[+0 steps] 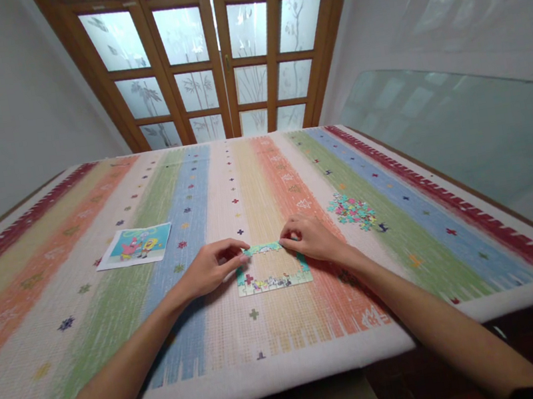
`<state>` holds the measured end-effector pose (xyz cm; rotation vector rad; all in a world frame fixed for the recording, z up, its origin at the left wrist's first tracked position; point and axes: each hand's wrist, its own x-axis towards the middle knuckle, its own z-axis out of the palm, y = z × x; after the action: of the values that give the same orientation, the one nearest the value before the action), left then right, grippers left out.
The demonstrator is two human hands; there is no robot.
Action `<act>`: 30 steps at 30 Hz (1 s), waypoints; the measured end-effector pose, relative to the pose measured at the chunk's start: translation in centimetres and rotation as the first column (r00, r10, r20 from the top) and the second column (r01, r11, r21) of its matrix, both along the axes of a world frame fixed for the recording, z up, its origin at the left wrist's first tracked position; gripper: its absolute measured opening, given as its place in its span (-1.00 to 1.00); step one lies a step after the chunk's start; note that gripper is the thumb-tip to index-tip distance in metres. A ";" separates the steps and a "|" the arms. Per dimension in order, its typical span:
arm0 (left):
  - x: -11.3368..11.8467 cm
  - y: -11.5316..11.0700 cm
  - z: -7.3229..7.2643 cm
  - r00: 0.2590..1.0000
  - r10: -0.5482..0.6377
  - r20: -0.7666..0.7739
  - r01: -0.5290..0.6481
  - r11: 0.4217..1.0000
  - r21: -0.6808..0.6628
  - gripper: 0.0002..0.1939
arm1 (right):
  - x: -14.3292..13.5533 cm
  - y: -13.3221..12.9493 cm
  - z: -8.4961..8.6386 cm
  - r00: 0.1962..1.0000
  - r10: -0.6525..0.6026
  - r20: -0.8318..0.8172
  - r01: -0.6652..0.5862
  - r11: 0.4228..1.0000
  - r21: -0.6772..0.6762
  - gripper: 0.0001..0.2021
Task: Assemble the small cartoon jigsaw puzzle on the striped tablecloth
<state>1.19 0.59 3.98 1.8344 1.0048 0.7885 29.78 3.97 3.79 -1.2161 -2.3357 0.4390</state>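
Observation:
A partly assembled jigsaw puzzle (274, 283) lies on the table in front of me, its border pieces joined into a rectangle with cloth showing through the middle. My left hand (214, 266) reaches its upper left corner, thumb and index finger closed at the edge pieces there. At the upper right corner, my right hand (307, 239) pinches the top edge with thumb and index finger, the other fingers curled in. Whether a single loose piece is between either hand's fingertips is too small to tell. A pile of loose puzzle pieces (353, 210) lies to the right of my right hand.
A reference picture (138, 245) with cartoon figures lies flat at the left. The striped tablecloth (177, 335) covers the whole table. Beyond the far edge stand wooden doors with frosted panes (180, 38); a glass panel (461, 121) leans at the right wall.

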 end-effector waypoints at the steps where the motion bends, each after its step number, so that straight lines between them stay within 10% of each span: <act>1: 0.3 -0.2 -0.1 1.000 0.007 0.027 -0.007 1.000 -0.015 -0.74 | 0.0 0.0 0.0 1.000 -0.004 -0.006 0.004 1.000 0.000 -0.87; 14: 1.4 -1.0 -0.3 0.986 0.100 0.136 -0.099 0.995 -0.018 -0.74 | -0.8 -0.8 0.8 0.974 0.026 -0.223 -0.060 0.987 -0.148 -0.90; 24: 2.3 -2.1 0.1 1.000 0.023 0.003 -0.022 0.940 0.341 -0.79 | -3.7 -2.9 0.7 0.844 0.046 -0.534 -0.323 0.838 -0.439 -0.78; 30: 1.5 -1.4 -0.4 0.995 0.018 -0.102 0.039 0.848 0.529 -0.74 | -0.5 -0.6 1.3 0.880 -0.026 -0.474 -0.183 0.902 -0.391 -0.83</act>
<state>2.67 -0.80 3.58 2.3720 0.8935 1.0505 29.24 3.34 5.05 -1.0377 -1.9190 1.1875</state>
